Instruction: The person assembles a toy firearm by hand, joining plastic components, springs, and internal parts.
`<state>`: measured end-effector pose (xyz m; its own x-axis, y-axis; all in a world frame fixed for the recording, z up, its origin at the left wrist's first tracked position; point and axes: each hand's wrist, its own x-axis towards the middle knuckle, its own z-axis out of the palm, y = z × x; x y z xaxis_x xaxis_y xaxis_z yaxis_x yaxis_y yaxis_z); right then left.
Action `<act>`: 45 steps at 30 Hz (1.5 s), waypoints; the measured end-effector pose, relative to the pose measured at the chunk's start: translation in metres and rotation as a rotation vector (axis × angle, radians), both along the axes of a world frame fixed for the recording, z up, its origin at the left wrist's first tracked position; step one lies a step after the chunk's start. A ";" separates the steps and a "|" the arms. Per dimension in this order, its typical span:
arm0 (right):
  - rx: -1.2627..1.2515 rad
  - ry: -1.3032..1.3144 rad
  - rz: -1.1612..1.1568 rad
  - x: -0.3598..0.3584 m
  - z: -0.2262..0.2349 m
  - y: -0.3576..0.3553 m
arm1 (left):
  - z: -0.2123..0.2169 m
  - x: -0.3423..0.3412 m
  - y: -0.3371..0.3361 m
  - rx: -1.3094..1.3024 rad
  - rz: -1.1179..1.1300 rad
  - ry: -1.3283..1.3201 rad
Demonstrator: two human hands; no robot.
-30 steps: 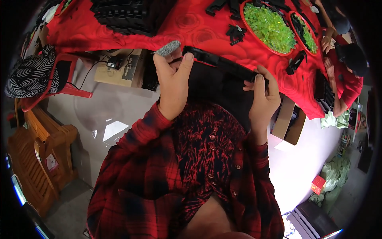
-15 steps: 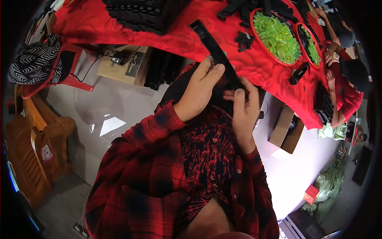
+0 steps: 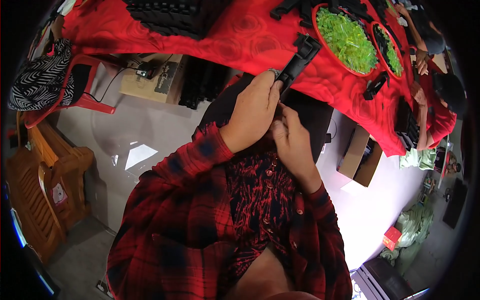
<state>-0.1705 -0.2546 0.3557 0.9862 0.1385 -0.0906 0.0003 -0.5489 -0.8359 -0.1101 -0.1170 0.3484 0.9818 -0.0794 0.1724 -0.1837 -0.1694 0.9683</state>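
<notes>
A long black plastic part (image 3: 296, 61) with an open slot and a hooked end slants up and to the right over the red cloth's near edge. My left hand (image 3: 251, 112) is closed round its lower half, thumb along the side, and a ring shows on one finger. Just below, my right hand (image 3: 296, 145) has its fingers curled and pressed together close to the part's lower end. What those fingertips hold, if anything, is hidden behind my left hand.
On the red-covered table (image 3: 240, 45) stand a stack of black ribbed parts (image 3: 170, 17) and a red basin of clear green pieces (image 3: 345, 42). A smaller basin (image 3: 387, 50) sits beside it. People work at the right. An open cardboard box (image 3: 361, 157) stands below.
The black part has swung from leaning up-left to leaning up-right, its hooked end now uppermost. My right hand has moved down and left, its fingers drawn together.
</notes>
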 end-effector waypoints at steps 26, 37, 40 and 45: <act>0.928 -0.262 -0.295 0.041 0.018 -0.008 | -0.012 -0.023 -0.013 -0.074 -0.346 0.252; 1.051 -0.207 -0.190 0.040 0.022 -0.013 | -0.001 -0.022 -0.011 -0.617 -0.441 0.605; 1.125 -0.160 -0.196 0.042 0.024 -0.015 | -0.008 -0.017 -0.001 -0.733 -0.573 0.677; 1.075 -0.033 -0.274 0.040 0.026 -0.014 | -0.023 -0.022 0.002 -0.886 -0.661 0.845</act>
